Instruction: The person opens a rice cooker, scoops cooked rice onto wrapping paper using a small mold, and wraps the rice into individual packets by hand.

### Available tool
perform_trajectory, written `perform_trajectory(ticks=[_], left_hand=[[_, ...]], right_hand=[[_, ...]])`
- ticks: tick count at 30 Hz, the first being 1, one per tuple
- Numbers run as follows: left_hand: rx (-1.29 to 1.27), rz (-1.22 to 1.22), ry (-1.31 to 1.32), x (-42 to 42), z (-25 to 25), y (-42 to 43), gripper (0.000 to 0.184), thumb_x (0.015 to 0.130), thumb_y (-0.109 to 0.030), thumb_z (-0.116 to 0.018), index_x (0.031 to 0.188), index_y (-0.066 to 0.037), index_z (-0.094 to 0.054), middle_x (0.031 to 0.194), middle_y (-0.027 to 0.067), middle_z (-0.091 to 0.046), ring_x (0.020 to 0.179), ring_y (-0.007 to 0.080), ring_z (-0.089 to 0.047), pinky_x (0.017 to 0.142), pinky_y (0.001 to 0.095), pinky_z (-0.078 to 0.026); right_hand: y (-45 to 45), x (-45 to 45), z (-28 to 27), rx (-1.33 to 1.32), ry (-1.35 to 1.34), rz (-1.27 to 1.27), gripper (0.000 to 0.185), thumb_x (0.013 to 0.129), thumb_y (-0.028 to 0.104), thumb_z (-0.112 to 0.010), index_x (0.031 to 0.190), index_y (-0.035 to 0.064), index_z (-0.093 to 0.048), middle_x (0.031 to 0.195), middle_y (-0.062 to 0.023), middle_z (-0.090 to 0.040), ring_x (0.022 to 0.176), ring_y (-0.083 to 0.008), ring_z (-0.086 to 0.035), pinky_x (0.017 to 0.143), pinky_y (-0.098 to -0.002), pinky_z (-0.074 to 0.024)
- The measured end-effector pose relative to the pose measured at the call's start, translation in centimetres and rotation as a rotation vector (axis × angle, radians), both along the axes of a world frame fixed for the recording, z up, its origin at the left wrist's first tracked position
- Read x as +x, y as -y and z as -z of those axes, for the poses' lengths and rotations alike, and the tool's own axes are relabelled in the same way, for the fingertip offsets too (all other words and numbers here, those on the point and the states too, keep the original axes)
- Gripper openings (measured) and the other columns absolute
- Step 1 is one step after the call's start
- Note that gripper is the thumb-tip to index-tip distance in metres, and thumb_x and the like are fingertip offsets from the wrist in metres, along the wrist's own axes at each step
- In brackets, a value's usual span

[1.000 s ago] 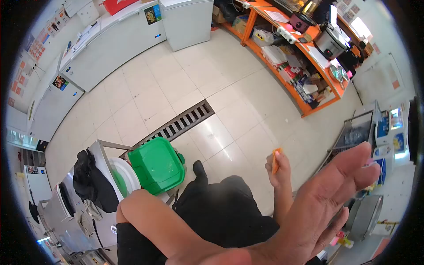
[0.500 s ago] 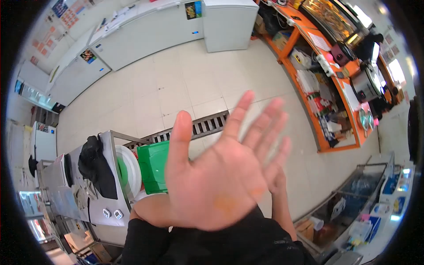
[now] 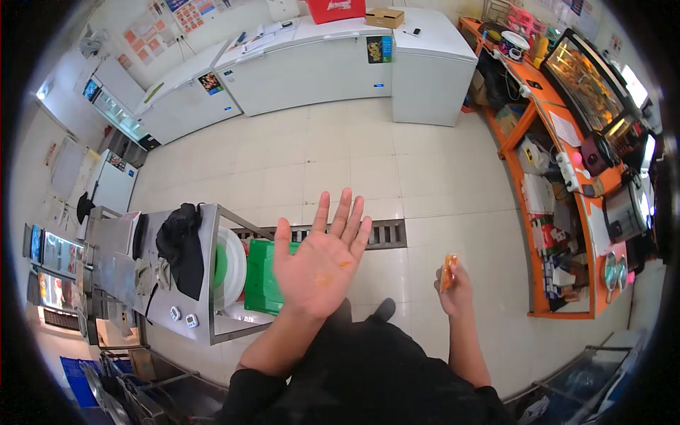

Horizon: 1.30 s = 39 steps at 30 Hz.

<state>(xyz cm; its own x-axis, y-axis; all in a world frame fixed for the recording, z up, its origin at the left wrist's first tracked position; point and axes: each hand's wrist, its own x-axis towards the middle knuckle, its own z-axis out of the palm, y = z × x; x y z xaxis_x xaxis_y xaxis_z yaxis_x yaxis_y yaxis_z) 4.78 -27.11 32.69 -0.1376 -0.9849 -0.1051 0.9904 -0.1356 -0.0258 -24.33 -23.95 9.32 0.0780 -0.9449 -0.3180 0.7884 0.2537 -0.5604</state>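
Steel bench: brushed grey metal top (image 3: 163,303) at far left; crumpled matte black cloth (image 3: 180,244) draped at its right side, two small white plastic devices (image 3: 191,321) near the front corner.
White tub: round, smooth plastic rim (image 3: 237,269), just right of the bench top, green inside.
Green bin: glossy moulded plastic (image 3: 261,287), boxy, partly behind the left hand (image 3: 322,273).
Left hand: spread flat, palm up to the camera, fingers apart, gripping nothing. Orange marks (image 3: 346,264) on the skin; residue or stain, cannot tell.
Drain: dark slotted metal grate (image 3: 386,235), set into pale glossy square tiles (image 3: 361,170), behind the left fingertips.
Step in hand, judged: left palm on show, small orange piece (image 3: 448,275) kept off to the side.
Right hand: curled closed (image 3: 457,292), well apart from the left, over the floor.
Orange piece: narrow, upright, shiny, pinched in the right fingers, top end poking out. Material unclear.
Next move, judged: moving it calls for a steady right pinch; looks light, maybe slick.
Orange rack: straight painted frame (image 3: 536,287) at far right, packed shelves, glass-fronted case (image 3: 584,71) on top.
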Motion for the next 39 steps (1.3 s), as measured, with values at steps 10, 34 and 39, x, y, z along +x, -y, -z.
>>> perform_trajectory(ticks=[10, 34, 39], left_hand=[[0.003, -0.013, -0.008, 0.1, 4.5, 1.9, 0.069, 0.105, -0.053, -0.042, 0.15, -0.001, -0.039, 0.158, 0.0174, -0.041, 0.155, 0.0331, -0.025, 0.13, 0.0509, -0.017], [-0.017, -0.105, -0.064, 12.9, 8.3, 6.4, 0.071, 0.104, -0.055, -0.043, 0.152, -0.003, -0.036, 0.151, 0.0199, -0.046, 0.153, 0.0336, -0.03, 0.128, 0.0473, -0.021], [-0.04, -0.111, -0.006, 16.2, 8.9, 8.7, 0.073, 0.104, -0.057, -0.041, 0.154, -0.005, -0.036, 0.152, 0.0195, -0.046, 0.153, 0.0328, -0.031, 0.128, 0.0469, -0.021]], right_hand=[[3.4, 8.3, -14.0, -0.194, -0.239, -0.183, 0.019, 0.101, 0.011, -0.061, 0.119, 0.0027, -0.061, 0.102, -0.004, -0.068, 0.091, -0.012, -0.066, 0.083, -0.0281, -0.0539], [9.8, 26.5, -15.8, -0.35, -0.808, -0.617, 0.027, 0.088, 0.007, -0.075, 0.11, -0.0006, -0.06, 0.096, -0.0053, -0.067, 0.088, -0.0084, -0.063, 0.079, -0.0268, -0.0518], [12.5, 30.7, -16.6, -0.327, -0.919, -0.622, 0.021, 0.087, 0.009, -0.075, 0.101, -0.001, -0.063, 0.085, -0.0053, -0.067, 0.078, -0.0089, -0.062, 0.073, -0.0276, -0.0518]])
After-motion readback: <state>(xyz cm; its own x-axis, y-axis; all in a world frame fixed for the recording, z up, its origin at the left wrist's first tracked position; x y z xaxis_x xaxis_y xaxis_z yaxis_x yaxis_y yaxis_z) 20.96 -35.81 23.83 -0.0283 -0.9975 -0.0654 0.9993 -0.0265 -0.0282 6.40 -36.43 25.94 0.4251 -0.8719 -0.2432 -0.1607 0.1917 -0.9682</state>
